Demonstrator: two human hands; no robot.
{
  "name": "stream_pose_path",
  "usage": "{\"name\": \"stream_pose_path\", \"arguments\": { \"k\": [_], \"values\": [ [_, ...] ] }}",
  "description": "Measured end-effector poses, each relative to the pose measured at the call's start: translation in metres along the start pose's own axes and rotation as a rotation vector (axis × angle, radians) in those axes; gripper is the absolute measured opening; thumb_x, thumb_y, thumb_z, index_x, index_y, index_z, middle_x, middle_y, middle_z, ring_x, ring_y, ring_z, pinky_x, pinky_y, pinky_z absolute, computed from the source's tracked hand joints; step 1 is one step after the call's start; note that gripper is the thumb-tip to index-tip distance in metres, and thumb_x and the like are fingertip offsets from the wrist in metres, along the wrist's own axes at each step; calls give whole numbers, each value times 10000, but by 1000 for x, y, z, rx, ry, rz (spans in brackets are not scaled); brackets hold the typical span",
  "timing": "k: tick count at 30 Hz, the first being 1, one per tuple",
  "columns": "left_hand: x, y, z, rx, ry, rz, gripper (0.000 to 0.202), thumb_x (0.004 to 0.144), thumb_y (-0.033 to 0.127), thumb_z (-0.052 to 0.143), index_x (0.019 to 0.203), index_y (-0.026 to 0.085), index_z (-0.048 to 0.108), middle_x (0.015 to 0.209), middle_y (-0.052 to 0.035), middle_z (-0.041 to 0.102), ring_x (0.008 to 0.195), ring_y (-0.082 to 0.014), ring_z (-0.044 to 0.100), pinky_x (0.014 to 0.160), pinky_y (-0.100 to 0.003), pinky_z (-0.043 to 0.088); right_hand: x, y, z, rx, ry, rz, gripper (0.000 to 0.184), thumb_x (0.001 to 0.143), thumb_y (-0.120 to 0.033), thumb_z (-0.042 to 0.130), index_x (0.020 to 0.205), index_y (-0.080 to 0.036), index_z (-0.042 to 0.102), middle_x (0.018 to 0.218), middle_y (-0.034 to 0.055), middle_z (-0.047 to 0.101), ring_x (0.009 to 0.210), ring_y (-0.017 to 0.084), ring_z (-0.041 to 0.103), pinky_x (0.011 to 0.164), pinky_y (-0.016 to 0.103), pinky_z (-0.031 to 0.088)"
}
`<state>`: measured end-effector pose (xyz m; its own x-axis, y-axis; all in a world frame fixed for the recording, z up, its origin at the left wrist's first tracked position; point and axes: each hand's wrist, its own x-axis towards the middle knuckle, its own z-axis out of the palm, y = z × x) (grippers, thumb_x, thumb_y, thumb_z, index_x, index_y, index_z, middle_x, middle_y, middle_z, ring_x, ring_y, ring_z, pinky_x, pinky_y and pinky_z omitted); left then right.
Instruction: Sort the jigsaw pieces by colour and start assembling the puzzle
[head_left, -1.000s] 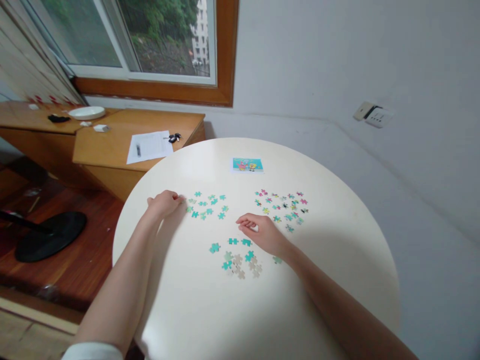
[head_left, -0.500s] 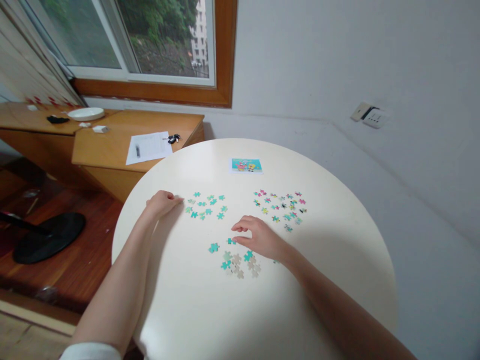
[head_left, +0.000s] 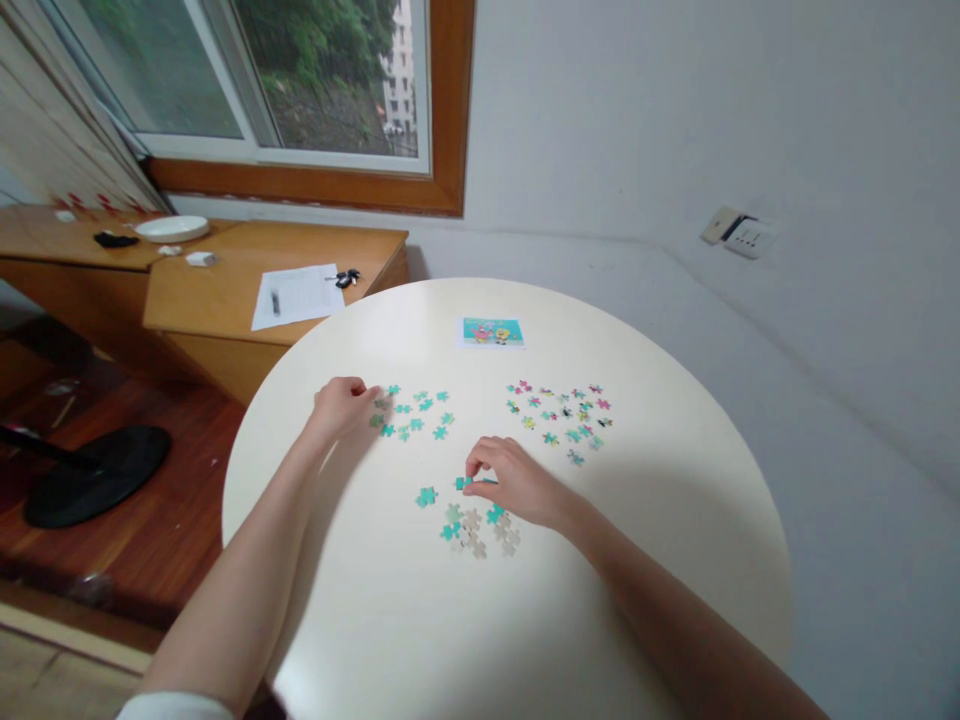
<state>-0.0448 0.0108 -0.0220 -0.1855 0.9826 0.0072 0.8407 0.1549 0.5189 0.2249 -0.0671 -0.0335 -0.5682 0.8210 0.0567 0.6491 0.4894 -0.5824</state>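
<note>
On a round cream table (head_left: 390, 620) lie three loose groups of jigsaw pieces. My right hand (head_left: 514, 482) rests on the table with its fingers pinched on a teal piece (head_left: 463, 483) at the top of the near group (head_left: 472, 525) of teal and beige pieces. A single teal piece (head_left: 427, 496) lies just left of it. My left hand (head_left: 343, 407) is curled, its fingertips touching the left edge of the teal group (head_left: 414, 413). A multicoloured group (head_left: 561, 415) lies to the right. A small cartoon reference picture (head_left: 492, 330) lies at the far side.
Left of the table stands a wooden desk (head_left: 225, 290) with a sheet of paper (head_left: 298, 294), keys (head_left: 347, 276) and a white plate (head_left: 172, 228). A black round stand base (head_left: 97, 472) sits on the wooden floor. White walls close the right side, with a socket (head_left: 742, 236).
My right hand slid down and left from beside the multicoloured group onto the near group and pinched a teal piece. My left hand moved right, into the edge of the teal group.
</note>
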Motion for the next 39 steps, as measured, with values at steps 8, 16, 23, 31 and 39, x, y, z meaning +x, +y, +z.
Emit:
{"name": "stream_pose_path", "arguments": {
  "k": [8, 16, 23, 31, 39],
  "values": [
    [-22, 27, 19, -229, -99, 297, 365, 753, 465, 455, 513, 199, 386, 447, 51, 350, 474, -95, 311, 503, -243, 253, 1, 3, 7, 149, 24, 19, 85, 769, -150, 678, 707, -185, 631, 671, -25, 642, 631, 101, 559, 679, 237, 388],
    [-57, 58, 27, -237, -443, 661, 365, 854, 404, 404, 614, 161, 534, 540, 32, 413, 536, -95, 343, 536, -239, 289, 5, 4, 5, 303, 224, 69, 94, 766, -125, 619, 701, -191, 605, 641, -35, 616, 607, 100, 538, 648, 233, 416],
    [-70, 68, 33, -251, -529, 744, 254, 837, 303, 445, 693, 150, 587, 517, 55, 390, 501, -78, 333, 527, -225, 291, 4, 4, 6, 409, 342, 22, 74, 769, -154, 571, 708, -193, 586, 678, -25, 624, 638, 106, 545, 664, 238, 437],
    [-40, 50, 28, -273, -293, 547, 287, 837, 360, 427, 662, 171, 553, 574, 17, 505, 576, -117, 436, 575, -241, 351, 5, 11, 7, 390, 371, 51, 77, 786, -210, 550, 810, -190, 621, 733, -2, 649, 675, 117, 580, 692, 251, 466],
    [8, -1, 11, -59, 183, 51, 262, 805, 319, 407, 719, 170, 606, 674, -56, 598, 707, -216, 548, 659, -344, 360, 5, 11, 12, 403, 311, 75, 138, 785, -226, 537, 863, -186, 643, 748, 8, 651, 690, 117, 585, 687, 251, 469]
  ]
}}
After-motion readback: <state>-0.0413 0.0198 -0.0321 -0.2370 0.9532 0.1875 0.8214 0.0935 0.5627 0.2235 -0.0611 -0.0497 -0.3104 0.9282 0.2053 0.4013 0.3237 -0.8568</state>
